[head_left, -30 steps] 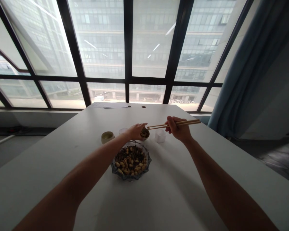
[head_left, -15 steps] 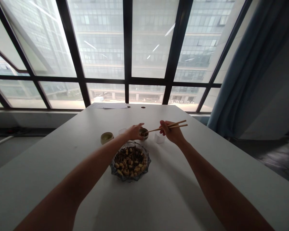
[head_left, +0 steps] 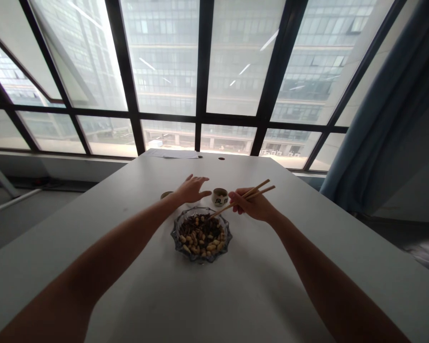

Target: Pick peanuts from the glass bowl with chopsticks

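Observation:
My right hand (head_left: 248,204) grips a pair of wooden chopsticks (head_left: 257,189); their tips reach down over the far side of a clear glass bowl (head_left: 178,243) with a scalloped rim. Peanuts in their shells (head_left: 193,242) and thin dark brown pieces (head_left: 191,224) fill the bowl. Beyond it stands a small pale cup with dark written characters (head_left: 220,196), just left of my right hand's fingers. My left hand (head_left: 194,189) is open, fingers spread, a little to the left of that cup and apart from it. Another small cup (head_left: 166,194) is mostly hidden behind my left wrist.
Everything stands on a white table (head_left: 146,286). White sheets of paper (head_left: 175,154) lie at its far edge, near a dark round hole (head_left: 221,158). Tall windows rise behind, and a blue curtain (head_left: 372,119) hangs on the right.
My left hand has let go of the written cup and moved left, opening. The chopstick tips have gone from that cup to the glass bowl. The view has shifted slightly left.

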Tool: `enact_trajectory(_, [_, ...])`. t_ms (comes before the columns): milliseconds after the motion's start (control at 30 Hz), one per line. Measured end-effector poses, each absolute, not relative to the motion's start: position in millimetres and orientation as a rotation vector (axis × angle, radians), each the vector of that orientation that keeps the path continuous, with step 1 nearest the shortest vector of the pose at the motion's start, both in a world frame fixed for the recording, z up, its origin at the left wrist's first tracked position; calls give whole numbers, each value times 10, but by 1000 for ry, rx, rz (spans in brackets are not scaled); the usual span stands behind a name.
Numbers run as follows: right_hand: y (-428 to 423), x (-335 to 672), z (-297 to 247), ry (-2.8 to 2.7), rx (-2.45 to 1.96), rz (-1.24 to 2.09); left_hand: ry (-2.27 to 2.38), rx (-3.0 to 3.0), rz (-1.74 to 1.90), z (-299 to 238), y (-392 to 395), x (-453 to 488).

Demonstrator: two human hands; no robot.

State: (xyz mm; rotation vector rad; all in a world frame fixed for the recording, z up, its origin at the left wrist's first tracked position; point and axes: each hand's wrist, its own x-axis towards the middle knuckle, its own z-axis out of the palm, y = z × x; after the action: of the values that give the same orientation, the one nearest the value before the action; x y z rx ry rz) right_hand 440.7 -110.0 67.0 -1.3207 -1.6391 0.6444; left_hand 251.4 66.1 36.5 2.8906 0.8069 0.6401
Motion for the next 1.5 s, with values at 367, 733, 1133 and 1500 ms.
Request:
enact_trajectory(367, [-1067,4242,564,-1536,-1280,670,1209,2259,1073,-211,709,1422])
enact_trajectory(733, [-1123,4230,612,-1486,-1291,556,1201,2125,1102,-461,637,1442])
enact_trajectory(1133, [-1108,4072,520,-1530,-1300,634,1278,2092,1058,-409,611,1444])
enact_trajectory(1500, [-969,4281,498,-1277,-1279,690,970,2178,1375,-399,582,1436])
